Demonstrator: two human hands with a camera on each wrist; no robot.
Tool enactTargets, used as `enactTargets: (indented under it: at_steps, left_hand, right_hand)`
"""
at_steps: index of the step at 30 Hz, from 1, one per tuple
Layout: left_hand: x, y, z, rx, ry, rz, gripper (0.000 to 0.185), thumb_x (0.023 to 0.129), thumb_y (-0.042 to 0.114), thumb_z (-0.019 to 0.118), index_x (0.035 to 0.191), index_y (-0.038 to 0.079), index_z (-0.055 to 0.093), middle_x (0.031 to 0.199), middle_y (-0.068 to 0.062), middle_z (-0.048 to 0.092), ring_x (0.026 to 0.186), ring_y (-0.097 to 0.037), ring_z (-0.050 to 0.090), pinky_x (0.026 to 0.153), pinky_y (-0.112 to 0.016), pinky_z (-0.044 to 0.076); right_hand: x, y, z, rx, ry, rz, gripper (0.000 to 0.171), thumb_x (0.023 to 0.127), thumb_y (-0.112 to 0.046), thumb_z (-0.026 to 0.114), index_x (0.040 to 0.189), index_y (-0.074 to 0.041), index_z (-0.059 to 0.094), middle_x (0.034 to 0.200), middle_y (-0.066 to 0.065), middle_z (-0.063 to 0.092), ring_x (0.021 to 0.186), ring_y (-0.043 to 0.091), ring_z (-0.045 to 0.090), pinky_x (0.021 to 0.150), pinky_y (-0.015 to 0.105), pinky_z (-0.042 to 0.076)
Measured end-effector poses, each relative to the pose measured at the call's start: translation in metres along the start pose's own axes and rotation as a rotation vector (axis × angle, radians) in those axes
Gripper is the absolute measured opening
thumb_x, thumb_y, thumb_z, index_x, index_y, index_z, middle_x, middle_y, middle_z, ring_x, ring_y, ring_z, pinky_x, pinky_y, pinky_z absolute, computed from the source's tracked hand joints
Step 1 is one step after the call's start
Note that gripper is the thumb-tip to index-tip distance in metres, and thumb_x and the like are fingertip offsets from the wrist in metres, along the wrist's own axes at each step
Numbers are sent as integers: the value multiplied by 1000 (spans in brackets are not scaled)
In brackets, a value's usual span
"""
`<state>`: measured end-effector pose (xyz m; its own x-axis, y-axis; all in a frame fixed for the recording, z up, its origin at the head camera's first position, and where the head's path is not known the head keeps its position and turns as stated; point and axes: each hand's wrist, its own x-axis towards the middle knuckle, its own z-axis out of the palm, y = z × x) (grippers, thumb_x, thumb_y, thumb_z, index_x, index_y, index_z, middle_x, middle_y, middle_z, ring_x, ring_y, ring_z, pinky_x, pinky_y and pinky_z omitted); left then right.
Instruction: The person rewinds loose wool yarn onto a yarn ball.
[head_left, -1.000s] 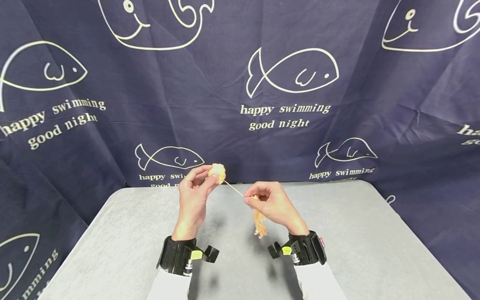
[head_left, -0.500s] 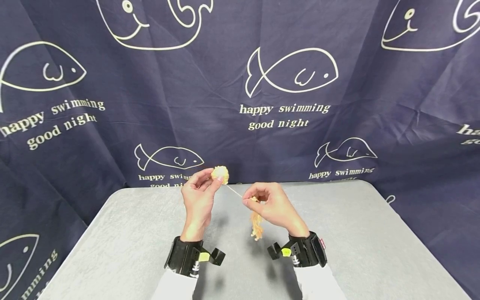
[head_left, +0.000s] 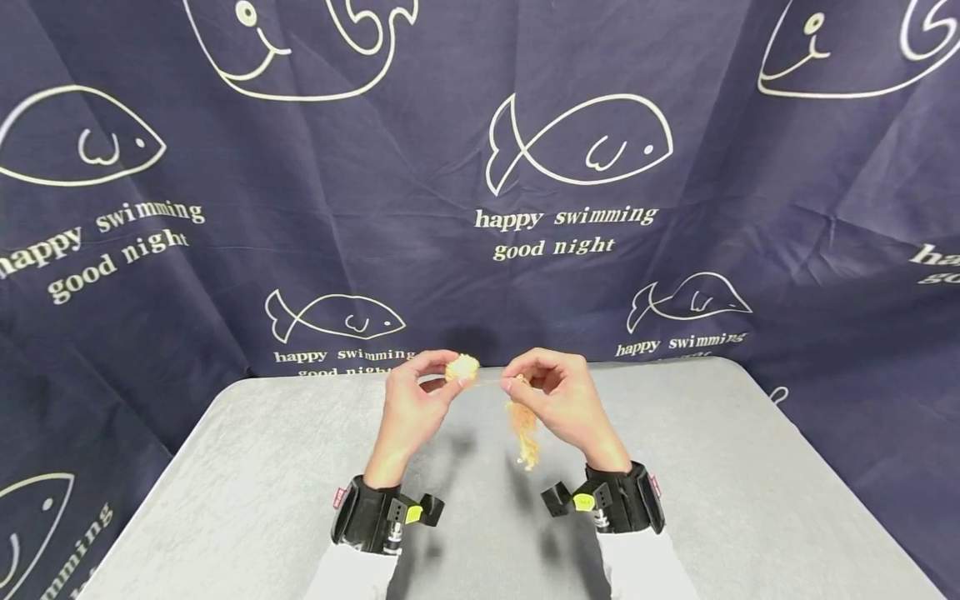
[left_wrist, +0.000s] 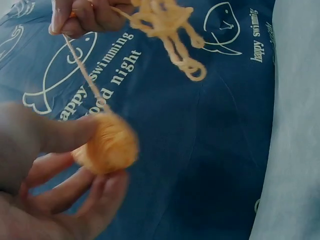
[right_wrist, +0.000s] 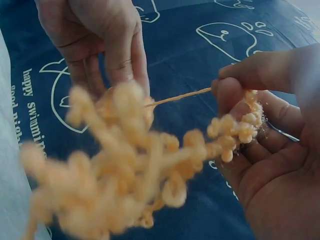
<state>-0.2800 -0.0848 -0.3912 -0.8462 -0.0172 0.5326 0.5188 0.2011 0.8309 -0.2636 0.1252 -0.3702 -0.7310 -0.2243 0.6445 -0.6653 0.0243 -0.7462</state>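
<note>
Grey table | left hand pinches fuzzy yarn ball | right hand pinches curly strand

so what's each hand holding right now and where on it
The left hand grips the small yarn ball between thumb and fingertips. The right hand pinches the strand leading from the ball, with the loose curly yarn hanging below it.

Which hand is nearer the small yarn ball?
Left. The left hand pinches the yarn ball in its fingertips; the right hand is off to its right, holding the strand and the loose tangle.
</note>
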Motion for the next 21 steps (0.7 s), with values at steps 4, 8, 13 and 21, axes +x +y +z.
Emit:
enactTargets:
  at_steps: [4,8,13,21]
  left_hand:
    - [-2,2,-4,44,-228,-12,28,77,-7,81,102,3,76,97,-7,74,87,-22,71,81,-38,61]
    - [-3,8,-11,-31,-501,-18,25,81,-6,78,105,1,74,100,-8,73,91,-23,70,83,-38,61]
    - [-5,15,-16,-244,-707,21,28,83,-7,78,110,-4,71,106,-15,70,96,-23,69,84,-41,61]
    - [-6,24,-18,-526,-690,167,36,78,-17,74,111,-16,61,109,-8,67,99,-17,67,86,-47,60]
  right_hand:
    - [1,0,-4,3,34,-20,9,84,8,75,90,2,73,77,10,68,63,12,60,54,20,48]
    - [1,0,-9,-15,43,-35,9,86,6,74,92,0,74,74,10,67,61,15,60,49,21,44]
    - [0,0,-10,-32,67,-32,11,86,7,75,93,-1,75,72,9,65,60,13,58,48,20,42]
    - [0,7,-5,-27,30,28,9,87,5,75,94,-2,74,75,7,68,60,18,60,49,22,45]
